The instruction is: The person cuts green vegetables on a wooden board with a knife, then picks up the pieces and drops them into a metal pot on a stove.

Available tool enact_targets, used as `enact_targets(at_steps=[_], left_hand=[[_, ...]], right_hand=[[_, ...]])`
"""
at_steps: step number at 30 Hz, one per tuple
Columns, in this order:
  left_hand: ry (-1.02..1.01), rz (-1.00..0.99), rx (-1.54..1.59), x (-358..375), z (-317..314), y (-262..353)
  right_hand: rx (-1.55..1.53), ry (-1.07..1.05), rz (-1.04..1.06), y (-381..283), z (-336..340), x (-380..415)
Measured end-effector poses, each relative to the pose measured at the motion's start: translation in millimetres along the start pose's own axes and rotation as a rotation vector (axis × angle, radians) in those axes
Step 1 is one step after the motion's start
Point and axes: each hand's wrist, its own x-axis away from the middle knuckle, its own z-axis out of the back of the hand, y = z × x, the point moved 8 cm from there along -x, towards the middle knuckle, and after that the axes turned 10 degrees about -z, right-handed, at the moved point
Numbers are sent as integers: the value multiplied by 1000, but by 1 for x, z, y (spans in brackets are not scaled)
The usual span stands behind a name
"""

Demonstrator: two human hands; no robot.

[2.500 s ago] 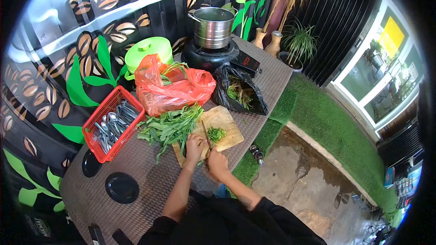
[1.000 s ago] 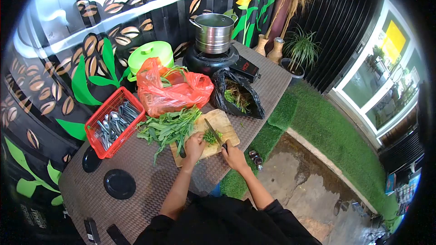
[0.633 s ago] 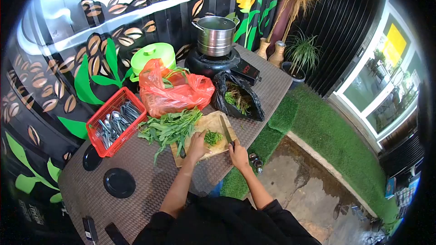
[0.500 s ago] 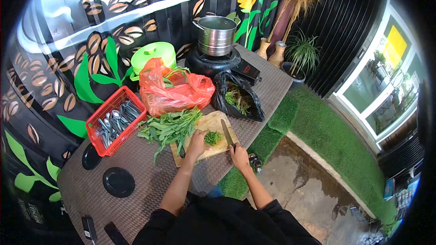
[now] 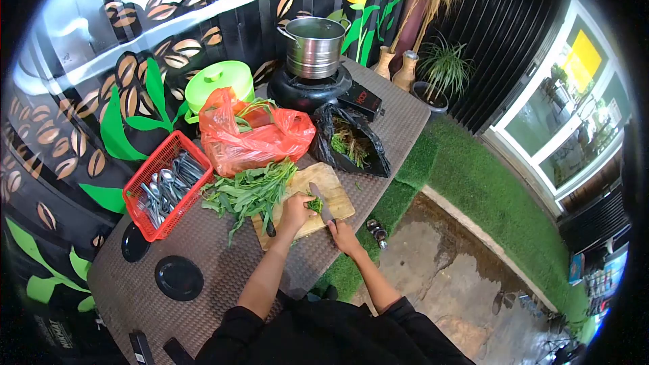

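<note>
Chopped greens (image 5: 315, 205) lie on the wooden cutting board (image 5: 336, 193), partly under the fingers of my left hand (image 5: 296, 211). Those fingers are closed on the greens. My right hand (image 5: 343, 235) is wrapped round the handle of a knife (image 5: 320, 201), whose blade stands right beside the greens and points away from me. A pile of long leafy stems (image 5: 253, 192) overlaps the board's left edge. A dark handle (image 5: 271, 228) shows on the board just left of my left hand.
Behind the board are a red plastic bag (image 5: 253, 138), a black bag (image 5: 370, 145) of trimmings, a green lidded pot (image 5: 218, 84) and a steel pot (image 5: 314, 57) on a stove. On the left are a red basket (image 5: 159, 226) of cutlery and black plates (image 5: 178, 278).
My right hand has moved left with the knife, and its blade is now against the greens. My left hand has closed in on them. The view has shifted slightly.
</note>
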Motion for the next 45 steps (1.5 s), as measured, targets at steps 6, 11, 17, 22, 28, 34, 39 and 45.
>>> enact_targets(at_steps=[6,11,17,22,28,34,39,45], left_hand=[[47,21,-53,2,9,0],[57,47,38,-9,28,17],[149,-70,107,-41,83,82],[144,-55,231,-74,108,101],[188,-101,84,-145,154,147],[355,-220,-109,-259,201,187],[409,-229,-93,-382,227,193],[473,-98,-273,-495,233,149]], right_hand=[[-38,-95,-64,-10,-3,4],[-106,-45,-31,-42,25,13],[-82,-32,59,-104,77,12],[-188,-159,12,-153,119,10],[-172,-193,138,-201,178,-40],[-119,-201,283,-262,254,-139],[-132,-219,377,-303,306,-255],[-192,-340,397,-324,321,-382]])
